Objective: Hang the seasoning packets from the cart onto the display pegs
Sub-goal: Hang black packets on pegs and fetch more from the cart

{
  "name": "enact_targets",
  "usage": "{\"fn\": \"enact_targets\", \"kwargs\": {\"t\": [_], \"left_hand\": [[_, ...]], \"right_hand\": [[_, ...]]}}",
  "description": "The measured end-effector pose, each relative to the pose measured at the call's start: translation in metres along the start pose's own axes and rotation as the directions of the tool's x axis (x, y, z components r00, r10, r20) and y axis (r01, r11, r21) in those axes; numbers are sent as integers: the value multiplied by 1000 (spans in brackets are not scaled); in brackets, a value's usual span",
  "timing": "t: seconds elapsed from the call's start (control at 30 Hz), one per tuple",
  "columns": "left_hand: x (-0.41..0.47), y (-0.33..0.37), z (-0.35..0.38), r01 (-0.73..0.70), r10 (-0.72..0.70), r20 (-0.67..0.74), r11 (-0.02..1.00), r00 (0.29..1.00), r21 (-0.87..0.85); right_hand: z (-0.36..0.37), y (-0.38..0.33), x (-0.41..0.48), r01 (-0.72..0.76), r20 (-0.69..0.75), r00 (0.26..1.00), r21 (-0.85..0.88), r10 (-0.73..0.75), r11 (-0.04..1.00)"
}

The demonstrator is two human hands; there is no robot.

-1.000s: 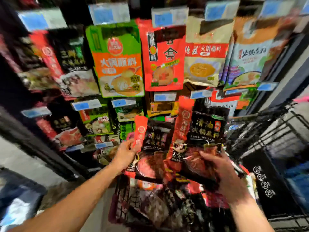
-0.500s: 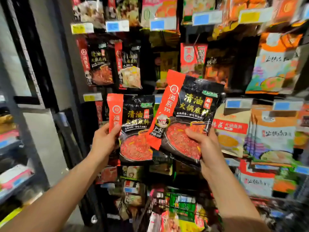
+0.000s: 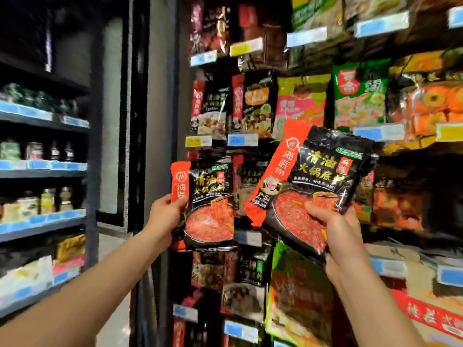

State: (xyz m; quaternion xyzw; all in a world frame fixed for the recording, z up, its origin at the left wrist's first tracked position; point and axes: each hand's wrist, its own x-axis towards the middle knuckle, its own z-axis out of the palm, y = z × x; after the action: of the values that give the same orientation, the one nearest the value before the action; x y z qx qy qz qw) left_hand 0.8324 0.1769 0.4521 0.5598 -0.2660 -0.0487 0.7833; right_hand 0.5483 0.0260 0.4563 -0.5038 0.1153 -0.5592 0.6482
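left shelves (image 3: 42, 172) | blurred jars, perhaps sauces (image 3: 48, 201) | dark pillar (image 3: 137, 121)

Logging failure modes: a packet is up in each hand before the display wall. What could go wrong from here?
1. The left hand grips the left packet and the right hand the right packet, so neither is free to part the hanging packets.
2. The right packet is tilted and gripped at its lower edge; its top may flop and miss a peg.
3. The hanging packets look similar, so a wrong peg is possible.
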Motion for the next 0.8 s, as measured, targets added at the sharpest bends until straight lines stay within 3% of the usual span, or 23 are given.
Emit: {"fn": "enact_targets", "kwargs": {"t": [0.17, 0.37, 0.8], "left_hand": [[65, -8, -8, 138, -138, -5, 988, 990, 75], [136, -27, -13, 86, -84, -20, 992, 996, 92], [172, -2, 18, 15, -16, 6, 998, 1000, 63]], "right_hand": [[27, 19, 30, 35, 40, 999, 30, -36, 999], [57, 46, 58, 47, 73, 996, 44, -50, 998], [85, 63, 92, 135, 93, 987, -31, -132, 990]]}}
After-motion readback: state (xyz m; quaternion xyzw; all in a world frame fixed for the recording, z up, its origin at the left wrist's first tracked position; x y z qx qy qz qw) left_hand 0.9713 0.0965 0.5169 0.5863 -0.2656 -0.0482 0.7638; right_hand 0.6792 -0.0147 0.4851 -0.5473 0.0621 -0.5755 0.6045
